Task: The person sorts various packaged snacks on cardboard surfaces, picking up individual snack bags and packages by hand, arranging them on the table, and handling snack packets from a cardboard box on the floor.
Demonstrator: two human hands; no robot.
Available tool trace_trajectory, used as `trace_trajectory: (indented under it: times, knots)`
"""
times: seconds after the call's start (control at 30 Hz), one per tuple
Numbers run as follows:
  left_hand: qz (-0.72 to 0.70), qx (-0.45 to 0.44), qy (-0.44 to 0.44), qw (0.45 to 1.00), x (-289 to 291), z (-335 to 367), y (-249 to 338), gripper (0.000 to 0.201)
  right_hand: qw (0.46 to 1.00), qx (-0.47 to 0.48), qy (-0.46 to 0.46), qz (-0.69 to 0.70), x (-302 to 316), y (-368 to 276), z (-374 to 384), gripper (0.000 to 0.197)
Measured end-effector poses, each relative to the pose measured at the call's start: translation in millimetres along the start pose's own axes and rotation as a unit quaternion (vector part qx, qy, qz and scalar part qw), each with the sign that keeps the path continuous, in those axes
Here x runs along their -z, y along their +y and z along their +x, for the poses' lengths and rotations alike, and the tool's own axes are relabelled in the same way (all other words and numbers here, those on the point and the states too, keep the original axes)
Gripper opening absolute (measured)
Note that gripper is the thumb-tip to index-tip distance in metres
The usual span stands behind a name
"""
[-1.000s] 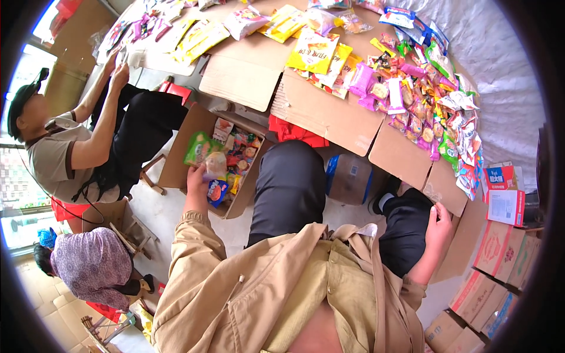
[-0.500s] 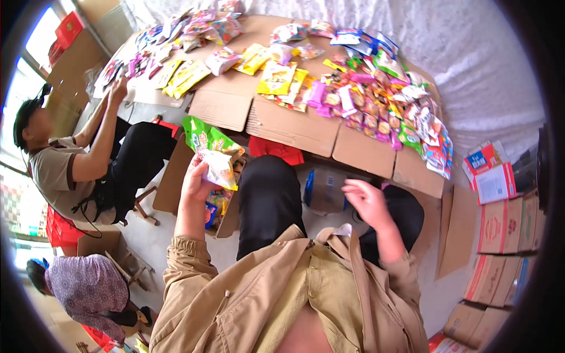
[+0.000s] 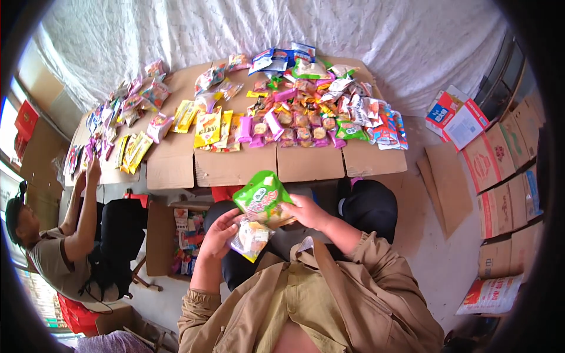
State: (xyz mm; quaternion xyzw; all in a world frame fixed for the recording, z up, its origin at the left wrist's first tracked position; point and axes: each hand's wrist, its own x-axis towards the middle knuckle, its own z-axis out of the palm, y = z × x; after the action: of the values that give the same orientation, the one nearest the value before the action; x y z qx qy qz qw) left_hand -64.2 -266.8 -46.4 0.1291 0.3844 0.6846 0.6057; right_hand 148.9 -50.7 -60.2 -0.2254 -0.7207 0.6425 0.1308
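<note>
Green pouch [image 3: 259, 194], edge clamped by right fingers [image 3: 292, 208], clear packet [image 3: 249, 236] by left fingers [image 3: 226, 218], near cardboard flap [image 3: 235, 168]

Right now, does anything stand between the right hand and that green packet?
Nothing visible does: the right hand touches the green packet at its right side. The smaller clear packet, in the left hand, sits at its lower left, not between them.

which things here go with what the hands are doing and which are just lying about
Seemingly in use: green pouch, held; clear packet, held; spread snack packets; open box of packets.

Apparently just lying about: stacked cartons; loose cardboard.
</note>
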Motion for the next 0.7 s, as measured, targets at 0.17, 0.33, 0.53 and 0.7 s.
trace_trajectory:
  times: [0.17,0.33,0.53,0.7]
  knots:
    - [-0.1,-0.027,-0.065,0.993,30,-1,-2,0.045,0.99,0.034,-0.07,-0.12,77,-18,9,0.029]
    - [-0.1,-0.062,-0.061,0.991,36,-3,-11,0.046,0.948,0.081,0.138,0.274,142,-79,55,0.051]
    - [-0.096,-0.08,-0.04,0.991,30,-5,-16,0.044,0.965,0.107,0.098,0.216,96,-75,69,0.056]
    - [-0.062,-0.107,-0.018,0.992,35,-3,-25,0.045,0.973,0.04,-0.223,0.039,-8,-40,21,0.06]
